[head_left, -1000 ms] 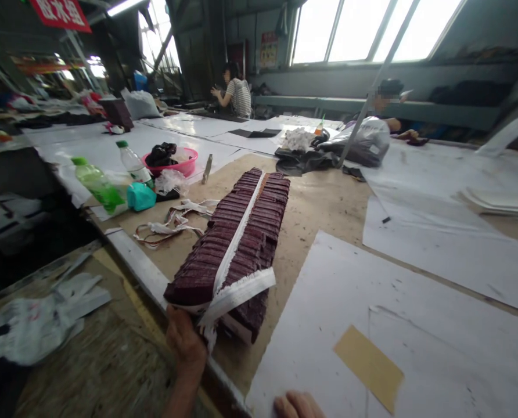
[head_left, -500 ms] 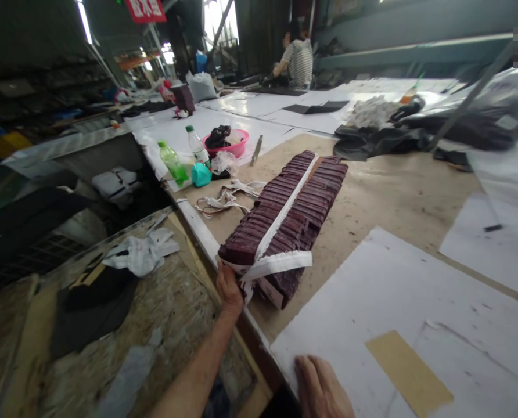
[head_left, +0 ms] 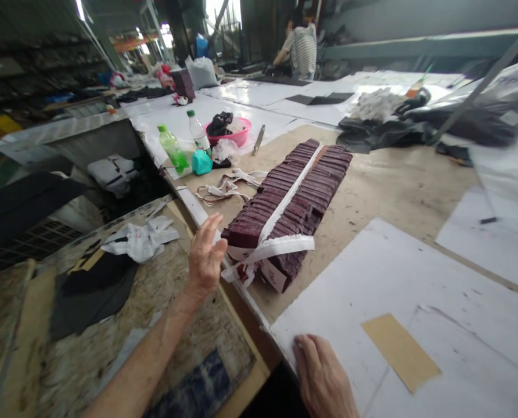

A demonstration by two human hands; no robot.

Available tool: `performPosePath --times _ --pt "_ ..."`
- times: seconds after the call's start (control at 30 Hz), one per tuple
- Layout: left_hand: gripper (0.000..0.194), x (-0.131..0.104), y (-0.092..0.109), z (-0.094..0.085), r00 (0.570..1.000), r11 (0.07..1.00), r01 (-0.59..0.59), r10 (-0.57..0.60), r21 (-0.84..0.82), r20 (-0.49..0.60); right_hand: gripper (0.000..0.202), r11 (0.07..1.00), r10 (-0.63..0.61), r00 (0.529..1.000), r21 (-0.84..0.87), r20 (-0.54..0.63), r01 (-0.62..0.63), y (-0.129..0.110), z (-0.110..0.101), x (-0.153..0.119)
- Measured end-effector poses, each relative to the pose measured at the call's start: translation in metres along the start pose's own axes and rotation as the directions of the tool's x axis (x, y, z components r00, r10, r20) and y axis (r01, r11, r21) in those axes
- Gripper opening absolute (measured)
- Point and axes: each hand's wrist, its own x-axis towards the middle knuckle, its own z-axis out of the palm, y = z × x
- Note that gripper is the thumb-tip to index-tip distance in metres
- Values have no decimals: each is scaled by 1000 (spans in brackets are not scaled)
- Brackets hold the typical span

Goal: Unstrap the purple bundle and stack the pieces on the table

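A long bundle of dark maroon pieces, tied with a white strap, lies on the brown-covered table. Just left of its near end, my left hand is raised with its fingers apart and nothing in it. My right hand rests at the edge of the white sheet, fingers bent down at the table edge; whether anything lies under them is hidden. A tan card is on the sheet to its right.
Beyond the bundle are a green bottle, a clear bottle, a pink basin and tangled strips. Dark cloth lies at the back right. A lower board stands left. A person sits far back.
My left hand has let go of the bundle's near end and moved up and left, its fingers now spread. My right hand stays at the table edge.
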Motion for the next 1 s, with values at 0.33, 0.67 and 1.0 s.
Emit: performPosePath --times 0.33,0.67,1.0 --pt "48 64 44 50 886 728 -417 192 544 422 21 998 -59 998 0 -11 59 8 1 -1" --pt "47 63 41 47 875 714 -415 143 564 463 19 983 142 990 113 12 -142 -3 0 1" --pt "47 65 41 47 864 689 -427 121 586 488 29 999 44 939 -3 -342 -48 -34 -50 111"
